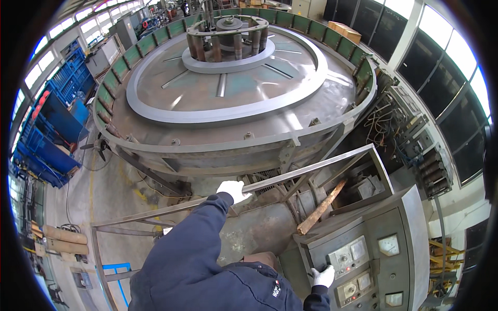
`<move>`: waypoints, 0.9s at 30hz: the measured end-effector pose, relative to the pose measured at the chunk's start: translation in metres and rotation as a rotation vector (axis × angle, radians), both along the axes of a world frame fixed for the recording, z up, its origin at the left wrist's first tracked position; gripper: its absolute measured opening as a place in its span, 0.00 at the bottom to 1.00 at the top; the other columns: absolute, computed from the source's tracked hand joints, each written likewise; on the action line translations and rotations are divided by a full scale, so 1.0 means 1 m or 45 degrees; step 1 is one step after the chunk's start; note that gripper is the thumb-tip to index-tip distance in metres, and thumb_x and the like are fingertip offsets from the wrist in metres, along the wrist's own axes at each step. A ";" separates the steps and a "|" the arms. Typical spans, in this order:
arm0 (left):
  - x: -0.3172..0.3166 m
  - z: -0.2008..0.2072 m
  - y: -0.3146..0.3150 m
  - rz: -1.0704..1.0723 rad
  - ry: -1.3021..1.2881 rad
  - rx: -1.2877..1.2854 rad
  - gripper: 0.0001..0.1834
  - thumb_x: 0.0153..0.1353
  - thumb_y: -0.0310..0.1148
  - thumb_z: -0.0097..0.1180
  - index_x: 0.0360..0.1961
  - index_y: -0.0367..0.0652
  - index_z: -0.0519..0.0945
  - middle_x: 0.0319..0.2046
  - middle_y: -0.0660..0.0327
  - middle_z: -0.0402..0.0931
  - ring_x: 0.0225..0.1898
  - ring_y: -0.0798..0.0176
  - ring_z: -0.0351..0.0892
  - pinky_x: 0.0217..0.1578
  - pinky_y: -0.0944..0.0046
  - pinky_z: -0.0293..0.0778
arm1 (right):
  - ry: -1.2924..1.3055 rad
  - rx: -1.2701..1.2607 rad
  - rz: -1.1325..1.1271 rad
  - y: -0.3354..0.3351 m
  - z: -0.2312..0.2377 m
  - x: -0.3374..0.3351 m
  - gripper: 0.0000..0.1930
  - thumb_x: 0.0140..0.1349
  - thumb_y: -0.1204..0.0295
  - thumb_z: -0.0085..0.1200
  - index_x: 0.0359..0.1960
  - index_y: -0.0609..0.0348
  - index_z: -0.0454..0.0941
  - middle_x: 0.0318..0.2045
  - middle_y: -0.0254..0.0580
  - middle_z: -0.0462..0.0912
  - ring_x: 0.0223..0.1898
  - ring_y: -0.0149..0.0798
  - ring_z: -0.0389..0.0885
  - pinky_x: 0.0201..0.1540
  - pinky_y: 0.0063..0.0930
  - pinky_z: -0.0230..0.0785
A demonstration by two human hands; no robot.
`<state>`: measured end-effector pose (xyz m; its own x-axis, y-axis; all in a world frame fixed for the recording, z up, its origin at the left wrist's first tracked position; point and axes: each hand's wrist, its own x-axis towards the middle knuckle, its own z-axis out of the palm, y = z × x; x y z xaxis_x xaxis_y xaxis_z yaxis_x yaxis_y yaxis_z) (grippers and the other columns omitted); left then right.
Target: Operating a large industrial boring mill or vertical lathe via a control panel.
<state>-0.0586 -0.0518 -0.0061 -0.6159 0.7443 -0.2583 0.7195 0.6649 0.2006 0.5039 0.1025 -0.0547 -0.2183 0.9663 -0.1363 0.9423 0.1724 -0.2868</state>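
Observation:
My left hand (232, 191), in a white glove, is closed on the top bar of a grey metal railing (288, 178) in front of me. At the lower right, my right hand (324, 277), gloved in white too, is at the near-left edge of a grey control cabinet (386, 249). Its fingers are curled by a small dark part, too small to make out. Close to that hand is a panel plate (342, 257) with a knob, a small meter and little lights. Beyond the railing lies a large round machine table (202, 136) bearing a wide grey metal ring (207, 116).
A wooden beam (322, 207) leans between the railing and the cabinet. Cables (381, 122) and machinery stand right of the round table. Blue metal racks (46, 137) line the left. Brown rolls (65, 239) lie at the lower left. Cardboard boxes (345, 32) sit behind the table.

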 end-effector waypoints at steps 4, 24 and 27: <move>0.002 0.004 -0.001 0.011 -0.005 0.002 0.33 0.66 0.69 0.59 0.45 0.47 0.86 0.40 0.50 0.90 0.44 0.44 0.90 0.48 0.45 0.84 | -0.006 0.013 0.013 0.001 -0.005 0.004 0.37 0.39 0.62 0.89 0.49 0.61 0.80 0.45 0.54 0.84 0.51 0.59 0.83 0.56 0.50 0.76; 0.002 0.011 -0.003 0.001 -0.045 -0.004 0.33 0.67 0.68 0.59 0.47 0.46 0.85 0.41 0.49 0.89 0.45 0.43 0.90 0.49 0.45 0.83 | -0.007 0.024 -0.003 0.000 -0.008 0.003 0.37 0.37 0.62 0.89 0.47 0.60 0.79 0.44 0.52 0.84 0.50 0.58 0.83 0.56 0.48 0.76; 0.002 0.013 -0.003 -0.001 -0.050 -0.002 0.33 0.67 0.68 0.59 0.47 0.46 0.85 0.41 0.49 0.89 0.46 0.43 0.90 0.49 0.45 0.83 | -0.007 0.034 -0.001 0.000 -0.009 0.003 0.36 0.37 0.62 0.89 0.46 0.59 0.79 0.44 0.52 0.84 0.49 0.59 0.83 0.56 0.49 0.76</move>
